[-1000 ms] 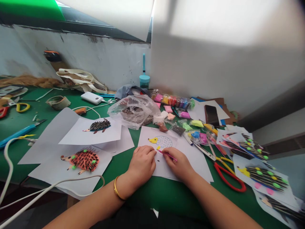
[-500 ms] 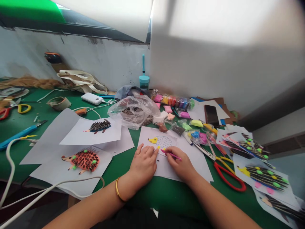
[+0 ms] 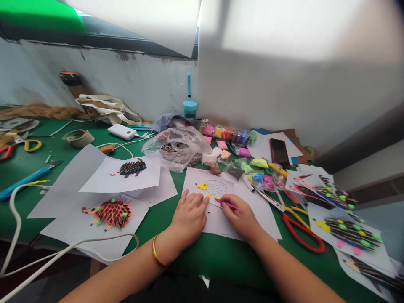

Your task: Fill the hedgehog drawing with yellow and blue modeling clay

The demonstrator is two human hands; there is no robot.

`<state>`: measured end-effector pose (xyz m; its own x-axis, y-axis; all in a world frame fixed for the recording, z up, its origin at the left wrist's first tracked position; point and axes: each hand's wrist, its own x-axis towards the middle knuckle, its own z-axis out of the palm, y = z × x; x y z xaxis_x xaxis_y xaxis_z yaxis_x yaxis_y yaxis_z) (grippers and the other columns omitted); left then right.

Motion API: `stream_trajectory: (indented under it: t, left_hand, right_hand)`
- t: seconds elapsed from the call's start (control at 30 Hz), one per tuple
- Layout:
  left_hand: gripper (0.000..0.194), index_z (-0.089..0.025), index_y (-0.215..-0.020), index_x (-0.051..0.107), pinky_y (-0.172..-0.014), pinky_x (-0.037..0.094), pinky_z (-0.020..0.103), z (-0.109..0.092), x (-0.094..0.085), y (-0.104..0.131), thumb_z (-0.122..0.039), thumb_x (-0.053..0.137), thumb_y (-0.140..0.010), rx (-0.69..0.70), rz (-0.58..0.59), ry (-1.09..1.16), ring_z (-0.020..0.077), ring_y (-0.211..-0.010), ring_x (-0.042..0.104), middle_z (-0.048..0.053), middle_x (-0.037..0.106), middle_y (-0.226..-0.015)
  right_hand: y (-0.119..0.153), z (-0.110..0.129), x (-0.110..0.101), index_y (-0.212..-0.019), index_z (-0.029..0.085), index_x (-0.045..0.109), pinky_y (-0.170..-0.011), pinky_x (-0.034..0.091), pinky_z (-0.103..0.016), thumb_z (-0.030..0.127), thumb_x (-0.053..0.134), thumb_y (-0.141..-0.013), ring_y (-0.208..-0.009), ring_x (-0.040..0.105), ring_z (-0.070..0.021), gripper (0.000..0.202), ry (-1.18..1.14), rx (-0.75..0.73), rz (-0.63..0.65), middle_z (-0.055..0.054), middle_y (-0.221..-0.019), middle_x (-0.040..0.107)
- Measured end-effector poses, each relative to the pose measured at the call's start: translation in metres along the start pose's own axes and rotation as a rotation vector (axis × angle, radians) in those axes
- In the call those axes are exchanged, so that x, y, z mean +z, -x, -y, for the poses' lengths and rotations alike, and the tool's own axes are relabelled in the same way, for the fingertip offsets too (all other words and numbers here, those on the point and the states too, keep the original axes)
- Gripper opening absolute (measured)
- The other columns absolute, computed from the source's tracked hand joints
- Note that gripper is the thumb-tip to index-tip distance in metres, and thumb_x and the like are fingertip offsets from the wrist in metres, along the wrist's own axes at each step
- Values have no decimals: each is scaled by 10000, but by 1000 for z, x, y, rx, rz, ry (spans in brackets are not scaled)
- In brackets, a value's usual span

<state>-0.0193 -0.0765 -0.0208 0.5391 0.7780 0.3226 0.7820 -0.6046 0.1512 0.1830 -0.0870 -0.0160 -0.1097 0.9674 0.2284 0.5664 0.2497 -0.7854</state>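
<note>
A hedgehog picture (image 3: pixel 216 187) with a yellow clay head, yellow feet and a blue-outlined, dashed body lies on a white sheet (image 3: pixel 192 176) in front of me. My left hand (image 3: pixel 190 213) rests flat on the sheet's lower left, fingers stretched toward the feet. Pinched in my right hand (image 3: pixel 239 215) is a thin pink clay-modelling tool (image 3: pixel 232 205), its tip at the right yellow foot. A small dark speck (image 3: pixel 208 212) sits on the paper between my hands.
Finished hedgehog pictures (image 3: pixel 115 212) lie left, and more (image 3: pixel 350 233) right. Red-and-yellow scissors (image 3: pixel 303 231) lie beside my right arm. Behind the sheet are a plastic bag of seeds (image 3: pixel 178 147) and several clay packets (image 3: pixel 243 151). A white cable (image 3: pixel 94 240) crosses the left.
The pink tool's tip has shifted very slightly right along the foot with my right hand. My left hand keeps its place on the sheet.
</note>
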Motion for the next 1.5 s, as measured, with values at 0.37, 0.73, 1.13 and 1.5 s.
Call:
stream_trajectory:
  t: [0.37, 0.73, 1.13, 1.5]
  left_hand:
    - [314, -263, -1061, 682, -1162, 264, 530, 3, -12, 7, -109, 527, -835, 95, -76, 76, 215, -1046, 586, 49, 656, -1050]
    - [272, -276, -1127, 644, -1119, 300, 491, -2, -9, 8, -179, 532, -899, 161, -32, -41, 228, -1024, 555, 41, 638, -1013]
    - [205, -267, -1044, 664, -1128, 284, 484, -3, -8, 8, -193, 538, -901, 191, -58, -63, 223, -1045, 545, 39, 635, -1047]
    - [202, -258, -1041, 668, -1107, 306, 488, 0, -2, 7, -198, 585, -866, 222, -132, -70, 224, -1049, 544, 51, 632, -1089]
  right_hand:
    - [2, 1, -1, -932, 226, 653, -822, 527, -343, 224, 508, -886, -899, 659, -207, 152, -4, -1, -1, -47, -946, 707]
    - [2, 2, -2, -932, 227, 647, -822, 522, -341, 212, 499, -884, -894, 656, -204, 156, -4, -25, 4, -46, -939, 704]
    - [2, 2, -2, -927, 224, 648, -821, 510, -325, 202, 503, -887, -897, 645, -198, 151, 3, -34, 13, -38, -936, 698]
    - [2, 2, -2, -932, 223, 647, -827, 502, -326, 199, 507, -882, -904, 643, -197, 151, -13, -18, 16, -39, -944, 696]
